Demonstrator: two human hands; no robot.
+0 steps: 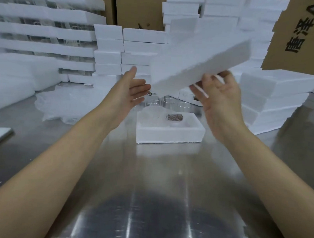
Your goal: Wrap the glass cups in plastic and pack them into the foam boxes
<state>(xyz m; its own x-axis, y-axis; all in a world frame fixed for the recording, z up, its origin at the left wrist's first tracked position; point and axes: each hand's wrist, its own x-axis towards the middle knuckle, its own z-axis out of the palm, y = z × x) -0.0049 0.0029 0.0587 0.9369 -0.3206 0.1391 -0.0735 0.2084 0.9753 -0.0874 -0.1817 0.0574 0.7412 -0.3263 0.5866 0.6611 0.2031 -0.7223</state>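
Clearly the weak point is the hold on the foam lid (200,56), which hangs tilted and blurred in the upper middle of the frame, high above the steel table (159,182). The right hand (220,100) holds it only by its lower edge, fingers curled up behind the foam, while the left hand (132,92) is spread wide with straight fingers beside the lid's lower left corner, gripping nothing. With so light a hold on one edge, the lid could swing or slip out and fall. Directly beneath it, at the centre of the frame, the open foam box (170,133) holds a wrapped cup (174,117), and bare glass cups (168,101) stand just behind the box; a dropped lid could knock those over. Foam also chips easily, so a hard pinch at the edge may crumble it. If brought down askew, the lid would likely jam on the rim or press on the cup.
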